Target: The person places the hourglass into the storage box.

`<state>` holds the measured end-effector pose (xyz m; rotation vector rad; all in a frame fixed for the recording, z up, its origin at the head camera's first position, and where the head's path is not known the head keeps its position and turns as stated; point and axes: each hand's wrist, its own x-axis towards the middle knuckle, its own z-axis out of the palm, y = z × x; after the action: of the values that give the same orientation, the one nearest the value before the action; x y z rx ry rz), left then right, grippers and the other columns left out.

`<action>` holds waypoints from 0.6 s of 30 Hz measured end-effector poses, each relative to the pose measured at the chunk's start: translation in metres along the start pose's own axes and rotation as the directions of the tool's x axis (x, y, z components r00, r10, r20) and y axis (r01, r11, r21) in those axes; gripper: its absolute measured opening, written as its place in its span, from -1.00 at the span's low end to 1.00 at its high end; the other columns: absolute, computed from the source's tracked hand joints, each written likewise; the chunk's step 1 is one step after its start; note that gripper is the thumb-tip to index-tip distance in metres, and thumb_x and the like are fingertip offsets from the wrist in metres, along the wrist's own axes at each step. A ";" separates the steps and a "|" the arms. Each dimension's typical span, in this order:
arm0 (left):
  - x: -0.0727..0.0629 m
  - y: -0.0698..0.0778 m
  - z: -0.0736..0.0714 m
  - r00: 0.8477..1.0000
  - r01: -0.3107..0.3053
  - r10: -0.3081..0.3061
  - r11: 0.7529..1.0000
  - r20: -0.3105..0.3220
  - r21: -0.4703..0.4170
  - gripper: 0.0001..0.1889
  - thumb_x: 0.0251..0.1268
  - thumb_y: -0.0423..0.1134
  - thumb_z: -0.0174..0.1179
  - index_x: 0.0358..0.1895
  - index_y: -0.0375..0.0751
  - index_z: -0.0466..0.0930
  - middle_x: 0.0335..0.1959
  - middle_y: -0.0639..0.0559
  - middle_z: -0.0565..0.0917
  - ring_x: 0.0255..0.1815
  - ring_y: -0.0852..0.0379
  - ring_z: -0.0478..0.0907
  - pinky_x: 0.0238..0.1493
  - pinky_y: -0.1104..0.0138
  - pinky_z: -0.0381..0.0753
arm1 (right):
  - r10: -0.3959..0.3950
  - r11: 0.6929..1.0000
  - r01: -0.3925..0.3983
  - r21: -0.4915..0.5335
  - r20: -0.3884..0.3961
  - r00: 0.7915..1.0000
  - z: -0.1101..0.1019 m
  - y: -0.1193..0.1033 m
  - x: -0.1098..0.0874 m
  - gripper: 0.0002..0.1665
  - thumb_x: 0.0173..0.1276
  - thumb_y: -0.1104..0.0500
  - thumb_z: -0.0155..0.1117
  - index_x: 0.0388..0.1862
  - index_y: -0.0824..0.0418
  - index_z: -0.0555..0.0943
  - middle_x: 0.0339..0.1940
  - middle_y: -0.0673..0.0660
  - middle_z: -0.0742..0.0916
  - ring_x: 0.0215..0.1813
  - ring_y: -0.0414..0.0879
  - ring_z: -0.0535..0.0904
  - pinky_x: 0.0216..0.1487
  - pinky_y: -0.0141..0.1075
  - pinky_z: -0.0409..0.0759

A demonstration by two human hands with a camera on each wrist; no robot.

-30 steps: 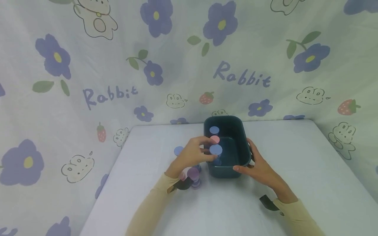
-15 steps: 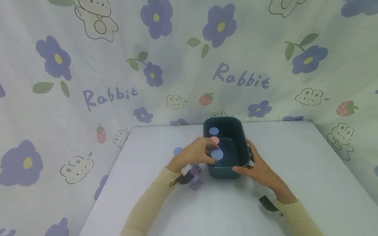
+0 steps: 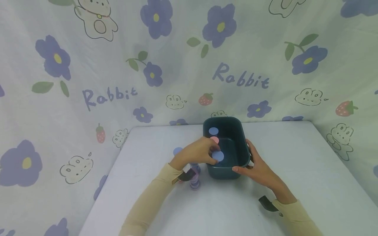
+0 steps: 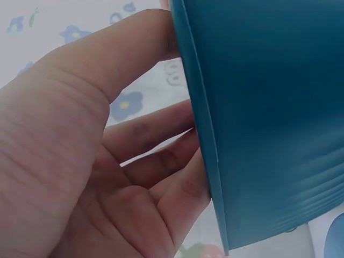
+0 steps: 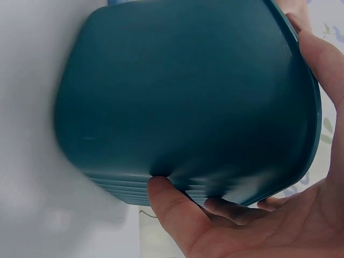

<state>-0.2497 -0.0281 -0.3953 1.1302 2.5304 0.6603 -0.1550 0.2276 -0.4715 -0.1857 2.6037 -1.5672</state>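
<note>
In the head view my left hand point(image 3: 200, 151) reaches over the left wall of a dark teal bin point(image 3: 224, 173). Its thumb and fingers pinch a blue round-topped piece point(image 3: 218, 156) low inside; the piece's lower part is hidden. Behind it in the bin are a pink round-topped piece point(image 3: 214, 140) and another blue one point(image 3: 213, 131). My right hand point(image 3: 258, 167) grips the bin's near right corner, thumb on the front rim and fingers along the right wall. The left wrist view shows the bin wall point(image 4: 269, 118) hiding my left fingertips.
Left of the bin, partly behind my left forearm, stand a purple, waisted piece point(image 3: 195, 182) and a blue-topped one point(image 3: 178, 150). The white table point(image 3: 236, 209) meets a patterned cloth backdrop point(image 3: 183, 65) just behind the bin.
My left hand has moved slightly right and lowered the blue round-topped piece deeper into the bin. My right hand keeps its grip on the bin's corner.
</note>
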 end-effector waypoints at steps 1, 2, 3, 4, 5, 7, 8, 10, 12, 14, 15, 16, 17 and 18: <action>0.001 0.000 0.001 1.000 0.002 -0.002 1.000 0.002 0.006 -0.56 0.11 -0.18 0.55 0.09 -0.17 0.73 -0.11 0.09 0.79 -0.18 0.29 0.70 -0.04 0.50 0.72 | 0.003 1.000 -0.003 -0.003 0.000 1.000 0.000 0.000 0.000 0.41 0.27 -0.14 0.53 0.72 -0.15 -0.33 0.76 0.31 -0.08 0.66 0.55 -0.01 0.37 0.34 0.43; 0.001 0.000 0.001 1.000 0.006 -0.006 1.000 0.004 0.009 -0.56 0.10 -0.18 0.55 0.09 -0.16 0.74 -0.12 0.09 0.79 -0.19 0.29 0.69 -0.05 0.49 0.72 | 0.006 1.000 -0.006 -0.005 0.000 1.000 0.000 0.000 0.000 0.42 0.27 -0.15 0.53 0.72 -0.15 -0.33 0.76 0.31 -0.08 0.66 0.55 -0.01 0.37 0.34 0.43; 0.002 0.001 0.001 1.000 0.010 -0.011 1.000 0.005 0.013 -0.56 0.10 -0.18 0.55 0.09 -0.15 0.74 -0.12 0.10 0.79 -0.19 0.29 0.68 -0.04 0.48 0.72 | 0.008 1.000 -0.008 -0.005 -0.001 1.000 0.000 0.000 0.000 0.42 0.26 -0.15 0.53 0.72 -0.15 -0.33 0.76 0.31 -0.08 0.65 0.55 -0.01 0.37 0.34 0.43; 0.002 0.001 0.002 1.000 0.015 -0.015 1.000 0.007 0.019 -0.56 0.10 -0.18 0.56 0.09 -0.14 0.74 -0.12 0.11 0.79 -0.19 0.28 0.67 -0.04 0.48 0.73 | 0.011 1.000 -0.011 -0.005 0.000 1.000 0.000 0.000 0.000 0.42 0.27 -0.15 0.52 0.72 -0.15 -0.33 0.76 0.31 -0.08 0.65 0.55 -0.01 0.37 0.34 0.43; 0.002 0.001 0.002 1.000 0.018 -0.018 0.999 0.008 0.027 -0.56 0.10 -0.17 0.56 0.08 -0.13 0.74 -0.13 0.11 0.79 -0.19 0.28 0.67 -0.04 0.47 0.72 | 0.012 1.000 -0.012 -0.005 0.000 1.000 0.001 0.001 0.000 0.42 0.27 -0.15 0.52 0.72 -0.15 -0.33 0.76 0.31 -0.08 0.65 0.55 -0.01 0.37 0.33 0.43; 0.003 0.002 0.003 1.000 0.020 -0.021 0.999 0.013 0.049 -0.56 0.10 -0.17 0.56 0.08 -0.13 0.74 -0.14 0.12 0.78 -0.20 0.28 0.65 -0.03 0.47 0.72 | 0.014 1.000 -0.014 -0.003 0.001 1.000 0.001 0.001 0.000 0.41 0.27 -0.15 0.52 0.72 -0.15 -0.33 0.76 0.31 -0.08 0.65 0.55 -0.01 0.37 0.33 0.43; 0.003 0.002 0.003 1.000 0.018 -0.019 0.998 0.017 0.058 -0.57 0.10 -0.18 0.56 0.08 -0.13 0.74 -0.15 0.12 0.78 -0.21 0.27 0.64 -0.02 0.47 0.72 | 0.014 1.000 -0.014 -0.001 0.001 1.000 0.001 0.001 0.000 0.41 0.27 -0.14 0.52 0.72 -0.15 -0.33 0.76 0.31 -0.08 0.66 0.55 -0.01 0.37 0.33 0.43; 0.004 0.003 0.004 1.000 0.011 -0.013 0.997 0.026 0.081 -0.58 0.11 -0.18 0.56 0.06 -0.13 0.75 -0.19 0.13 0.77 -0.23 0.27 0.62 -0.03 0.48 0.71 | 0.016 1.000 -0.016 -0.001 0.001 1.000 0.001 0.001 0.000 0.42 0.27 -0.15 0.52 0.72 -0.16 -0.34 0.76 0.30 -0.08 0.66 0.54 -0.01 0.37 0.32 0.44; 0.005 0.004 0.004 0.999 -0.002 -0.002 0.994 0.036 0.105 -0.61 0.11 -0.19 0.56 0.03 -0.14 0.76 -0.24 0.14 0.75 -0.26 0.25 0.61 -0.06 0.49 0.70 | 0.016 1.000 -0.016 0.000 0.000 1.000 0.001 0.000 0.000 0.42 0.27 -0.15 0.53 0.72 -0.15 -0.34 0.76 0.30 -0.07 0.66 0.54 -0.01 0.37 0.32 0.44; 0.006 0.004 0.003 0.999 -0.008 0.002 0.992 0.045 0.125 -0.63 0.11 -0.19 0.56 0.01 -0.14 0.77 -0.28 0.15 0.73 -0.28 0.24 0.59 -0.09 0.49 0.69 | 0.017 1.000 -0.017 0.001 0.000 1.000 0.000 0.000 0.000 0.42 0.26 -0.14 0.53 0.72 -0.15 -0.34 0.76 0.30 -0.07 0.66 0.54 -0.01 0.37 0.32 0.44; 0.006 0.005 0.003 0.999 -0.009 0.002 0.991 0.051 0.135 -0.63 0.11 -0.19 0.56 0.00 -0.14 0.77 -0.29 0.15 0.72 -0.28 0.24 0.58 -0.10 0.49 0.68 | 0.019 1.000 -0.019 0.003 0.000 1.000 0.000 -0.001 0.000 0.42 0.26 -0.14 0.53 0.72 -0.15 -0.34 0.76 0.30 -0.07 0.66 0.54 -0.01 0.37 0.32 0.44; 0.007 0.005 0.003 0.998 -0.010 0.002 0.989 0.056 0.146 -0.64 0.11 -0.19 0.56 0.00 -0.14 0.77 -0.30 0.16 0.72 -0.28 0.24 0.58 -0.11 0.48 0.68 | 0.019 1.000 -0.019 0.004 0.001 1.000 0.000 -0.002 0.000 0.42 0.26 -0.14 0.53 0.72 -0.15 -0.34 0.76 0.31 -0.07 0.66 0.54 -0.01 0.37 0.32 0.44; 0.007 0.004 0.004 0.998 -0.009 0.000 0.988 0.061 0.154 -0.64 0.11 -0.19 0.56 0.00 -0.13 0.77 -0.30 0.16 0.71 -0.28 0.24 0.57 -0.11 0.48 0.68 | 0.021 1.000 -0.021 0.006 0.001 1.000 0.000 -0.002 0.000 0.43 0.26 -0.14 0.53 0.72 -0.15 -0.34 0.76 0.31 -0.08 0.66 0.55 -0.02 0.38 0.32 0.43; 0.008 0.004 0.004 0.998 -0.008 -0.003 0.987 0.066 0.162 -0.64 0.11 -0.19 0.56 0.00 -0.13 0.77 -0.30 0.17 0.71 -0.28 0.24 0.57 -0.12 0.48 0.67 | 0.023 1.000 -0.023 0.007 0.003 1.000 0.000 -0.003 0.000 0.43 0.26 -0.15 0.53 0.72 -0.15 -0.34 0.76 0.31 -0.08 0.66 0.55 -0.02 0.38 0.32 0.43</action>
<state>-0.2504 -0.0187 -0.3968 1.1877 2.5648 0.4165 -0.1553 0.2263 -0.4689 -0.1560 2.5887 -1.5666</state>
